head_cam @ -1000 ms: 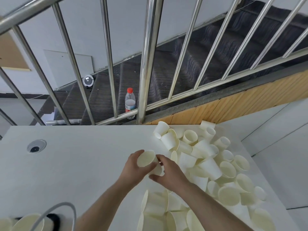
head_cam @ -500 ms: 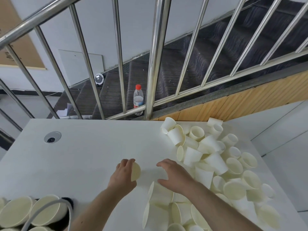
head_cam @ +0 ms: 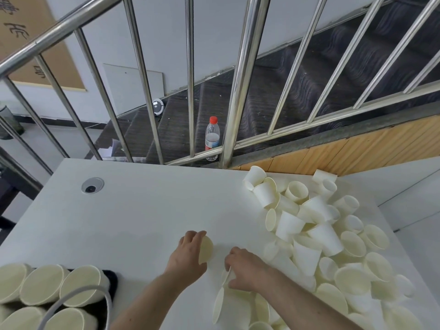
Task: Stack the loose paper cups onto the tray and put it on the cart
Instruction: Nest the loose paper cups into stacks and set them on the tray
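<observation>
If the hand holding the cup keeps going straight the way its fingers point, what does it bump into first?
Probably nothing soon: the left hand, holding a cup, points across the bare white table toward the railing; depth is hard to judge.

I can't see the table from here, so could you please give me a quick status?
Left hand holds one white paper cup. Right hand grips a cup from the loose pile. Nothing in the way.
</observation>
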